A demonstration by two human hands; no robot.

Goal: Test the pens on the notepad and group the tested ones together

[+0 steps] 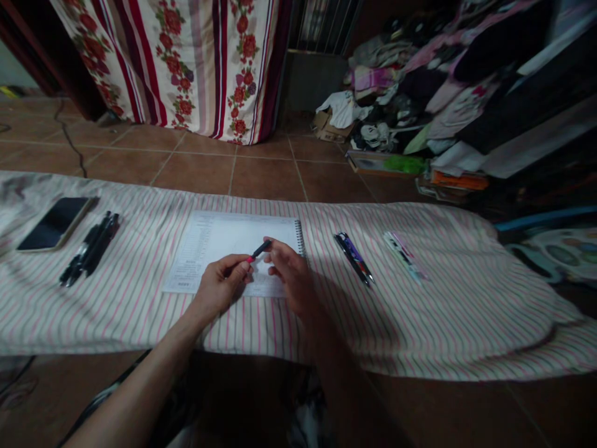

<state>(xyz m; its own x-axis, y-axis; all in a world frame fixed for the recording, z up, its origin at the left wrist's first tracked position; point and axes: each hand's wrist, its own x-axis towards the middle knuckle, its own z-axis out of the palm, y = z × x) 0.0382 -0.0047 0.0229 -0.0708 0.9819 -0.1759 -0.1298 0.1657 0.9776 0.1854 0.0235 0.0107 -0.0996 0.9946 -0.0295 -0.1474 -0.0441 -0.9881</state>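
Over the spiral notebook [233,231], my left hand [221,281] pinches the pink part of a black and pink pen [261,249]. The pen slants up to the right. At its black upper end are the curled fingertips of my right hand [290,269], closed lightly on it. The notebook lies flat with its coil on the right and printed text along its left side; my hands cover part of the page.
A striped cloth [448,323] covers the low surface. On the left lie a phone [55,223] and several black pens [91,246]. To the right are dark and purple pens [354,258] and pale pens [405,255]. Clothes [420,87] are piled beyond, beside a floral curtain [200,68].
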